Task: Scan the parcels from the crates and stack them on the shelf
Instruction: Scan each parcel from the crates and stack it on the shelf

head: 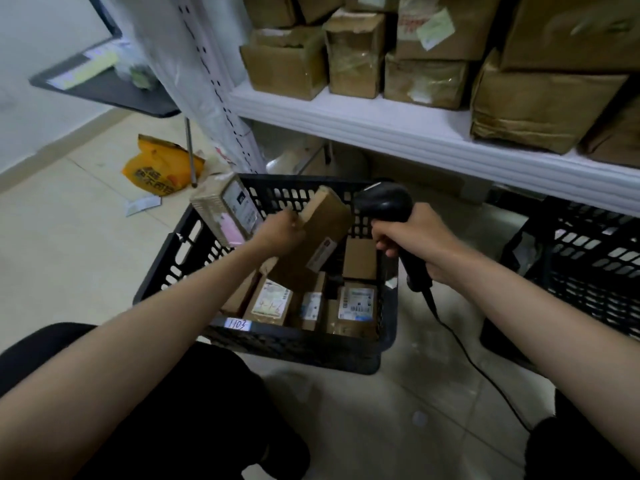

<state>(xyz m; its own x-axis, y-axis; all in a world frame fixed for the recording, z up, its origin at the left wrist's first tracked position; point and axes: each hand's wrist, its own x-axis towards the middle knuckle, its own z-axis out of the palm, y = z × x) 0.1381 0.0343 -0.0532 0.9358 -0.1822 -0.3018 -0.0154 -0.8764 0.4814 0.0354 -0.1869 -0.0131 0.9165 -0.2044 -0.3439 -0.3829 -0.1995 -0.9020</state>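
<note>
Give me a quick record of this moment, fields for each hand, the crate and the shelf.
left hand: grips a long brown parcel, tilted over the crate
right hand: holds a black corded scanner
crate: black, on the floor, several labelled parcels inside, tag reading 1103
second crate: black, to the right
shelf: white, brown boxes stacked on it

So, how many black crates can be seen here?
2. One crate stands on the floor before the person, holding parcels. The other crate stands to the right, under the shelf, partly cut off by the picture edge. More may be out of view.
</note>
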